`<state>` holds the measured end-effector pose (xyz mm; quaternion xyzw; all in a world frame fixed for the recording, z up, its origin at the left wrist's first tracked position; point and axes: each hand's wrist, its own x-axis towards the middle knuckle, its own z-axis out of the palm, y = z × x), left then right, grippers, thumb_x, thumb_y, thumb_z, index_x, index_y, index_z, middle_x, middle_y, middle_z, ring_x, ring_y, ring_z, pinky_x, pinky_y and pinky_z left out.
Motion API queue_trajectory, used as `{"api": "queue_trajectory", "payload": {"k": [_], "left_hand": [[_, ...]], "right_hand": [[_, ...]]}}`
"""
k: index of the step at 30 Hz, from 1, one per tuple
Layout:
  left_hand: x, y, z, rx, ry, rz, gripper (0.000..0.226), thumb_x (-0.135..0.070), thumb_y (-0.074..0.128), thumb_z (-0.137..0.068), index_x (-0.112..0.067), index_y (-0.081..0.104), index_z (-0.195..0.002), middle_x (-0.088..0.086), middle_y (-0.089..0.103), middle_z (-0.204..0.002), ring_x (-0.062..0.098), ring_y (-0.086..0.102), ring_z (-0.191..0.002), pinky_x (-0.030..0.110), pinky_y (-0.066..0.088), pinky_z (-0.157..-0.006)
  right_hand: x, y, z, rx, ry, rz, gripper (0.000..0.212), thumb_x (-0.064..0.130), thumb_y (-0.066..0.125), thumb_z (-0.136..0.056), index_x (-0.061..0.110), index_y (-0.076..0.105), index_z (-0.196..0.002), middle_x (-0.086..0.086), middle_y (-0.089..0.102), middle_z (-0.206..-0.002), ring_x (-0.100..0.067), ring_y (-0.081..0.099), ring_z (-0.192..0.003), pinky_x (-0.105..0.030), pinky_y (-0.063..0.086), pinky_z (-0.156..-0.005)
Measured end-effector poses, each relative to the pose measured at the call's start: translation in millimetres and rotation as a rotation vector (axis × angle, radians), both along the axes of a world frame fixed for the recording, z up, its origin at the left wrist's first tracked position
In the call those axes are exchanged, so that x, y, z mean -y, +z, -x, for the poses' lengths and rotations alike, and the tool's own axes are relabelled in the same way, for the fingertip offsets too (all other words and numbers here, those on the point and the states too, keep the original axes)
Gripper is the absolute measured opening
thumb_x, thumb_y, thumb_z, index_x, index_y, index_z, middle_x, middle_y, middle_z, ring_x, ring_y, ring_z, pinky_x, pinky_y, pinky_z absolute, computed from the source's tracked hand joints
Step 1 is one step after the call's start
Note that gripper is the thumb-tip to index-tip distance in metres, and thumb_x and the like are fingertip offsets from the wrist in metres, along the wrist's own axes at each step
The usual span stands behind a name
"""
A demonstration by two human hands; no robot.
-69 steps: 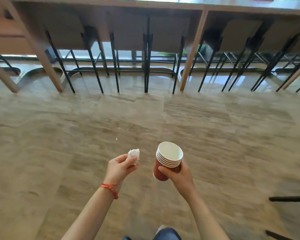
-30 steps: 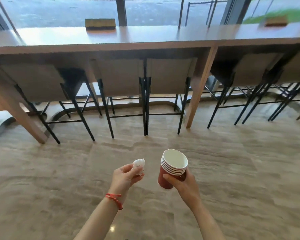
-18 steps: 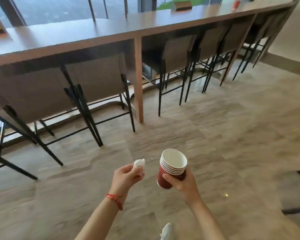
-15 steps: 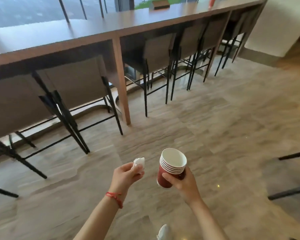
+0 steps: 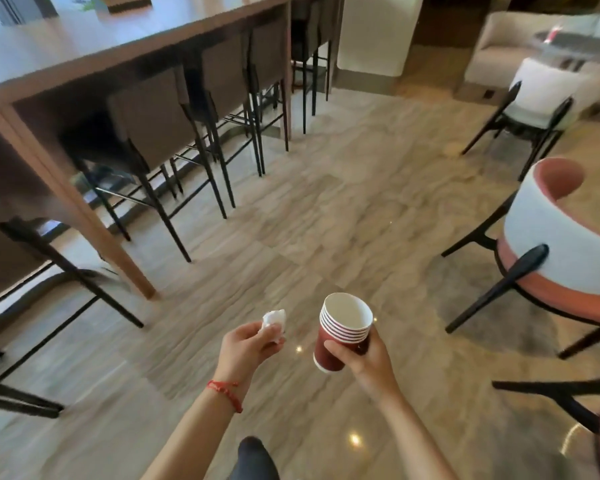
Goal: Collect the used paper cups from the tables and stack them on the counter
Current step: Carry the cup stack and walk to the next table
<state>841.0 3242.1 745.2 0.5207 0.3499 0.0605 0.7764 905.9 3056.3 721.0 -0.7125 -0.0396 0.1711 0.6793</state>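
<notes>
Head view: right hand [image 5: 364, 358], fingers curled around nested cup stack [image 5: 343, 332]; left hand [image 5: 245, 348] pinches tissue [image 5: 274, 320] at fingertips. Step: carrying, likely. Next: reach counter [image 5: 94, 46], set stack down.

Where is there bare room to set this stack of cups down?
The wooden counter top looks bare from its near edge to the brown box at its far end. Below it, stools crowd together. Both hands are full: right hand holds the cup stack, left hand a crumpled napkin.
</notes>
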Motion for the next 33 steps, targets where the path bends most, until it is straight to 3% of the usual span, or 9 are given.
{"api": "queue_trajectory", "payload": {"k": [6,17,26,33], "left_hand": [[-30.9,-5.7,-77.6,-0.021,-0.04,0.015,0.004,-0.003,0.066,-0.08,-0.002,0.07,-0.078,0.012,0.069,-0.076,0.017,0.068,-0.067,0.02,0.054,-0.057],[-119.2,12.9,-276.3,0.0,-0.195,-0.028,0.012,0.001,0.063,-0.081,0.001,0.066,-0.069,0.015,0.063,-0.073,0.011,0.066,-0.059,0.017,0.053,-0.056],[-122.2,20.7,-410.4,-0.041,-0.268,0.025,0.011,0.002,0.062,-0.082,0.001,0.066,-0.071,0.014,0.064,-0.072,0.011,0.066,-0.056,0.017,0.054,-0.055],[-102.3,16.6,-555.9,-0.018,-0.331,-0.022,0.015,0.002,0.063,-0.081,-0.001,0.067,-0.068,0.014,0.064,-0.074,0.017,0.064,-0.065,0.017,0.054,-0.057]], "right_hand": [[-33.4,-10.3,-66.8,-0.023,-0.024,0.009,0.055,0.025,0.081,-0.055,0.019,0.061,-0.106,0.003,0.071,-0.098,-0.003,0.067,-0.088,-0.014,0.049,-0.073],[-121.9,10.1,-236.7,0.001,-0.139,0.027,0.06,0.027,0.081,-0.056,0.017,0.059,-0.111,0.004,0.069,-0.103,0.0,0.065,-0.09,-0.01,0.047,-0.073],[-119.0,26.8,-357.7,-0.018,-0.248,0.018,0.059,0.026,0.08,-0.058,0.02,0.058,-0.112,0.004,0.069,-0.105,-0.002,0.065,-0.094,-0.012,0.049,-0.076],[-99.3,18.9,-496.7,0.025,-0.273,0.027,0.059,0.024,0.082,-0.061,0.019,0.058,-0.115,0.003,0.069,-0.106,-0.005,0.065,-0.096,-0.016,0.05,-0.079]]}}
